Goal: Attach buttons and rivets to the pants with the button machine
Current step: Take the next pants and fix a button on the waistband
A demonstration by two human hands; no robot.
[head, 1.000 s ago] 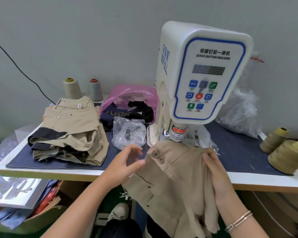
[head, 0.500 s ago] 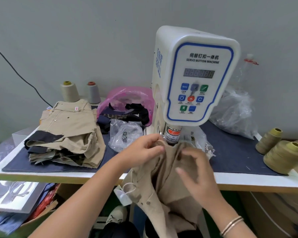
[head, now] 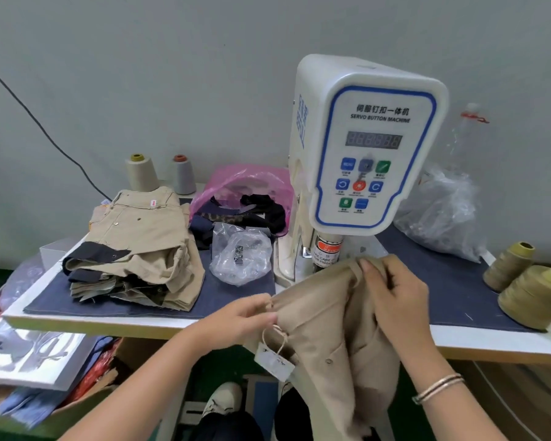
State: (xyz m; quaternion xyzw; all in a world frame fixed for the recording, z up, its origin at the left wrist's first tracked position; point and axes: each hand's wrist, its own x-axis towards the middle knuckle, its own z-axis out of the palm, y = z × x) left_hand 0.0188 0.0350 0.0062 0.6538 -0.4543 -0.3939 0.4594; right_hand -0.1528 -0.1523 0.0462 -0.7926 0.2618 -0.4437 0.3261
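My right hand (head: pixel 395 300) is in the lower right of the frame. Its fingers are curled and pinch the top edge of the tan pants (head: pixel 325 326). My left hand (head: pixel 236 316) is in the lower middle. It pinches the other end of that same edge, right by a white paper tag (head: pixel 274 361) that hangs on a string.

The pants hang down from both hands over the front edge of the table (head: pixel 77 323). Their top edge sits just under the nose of the white button machine (head: pixel 363 148), which stands in the middle of the frame. I can see one small button lower down on the pants.

I think I am at the step of lining up the cloth under the machine. Next I need to pull the edge flat and slide the right spot under the press. I must keep my fingertips away from the press.

To the left lies a pile of tan pants (head: pixel 134 246). Between the pile and the machine sits a clear bag of metal parts (head: pixel 239 256). Big thread cones (head: pixel 528 291) stand at the right edge.
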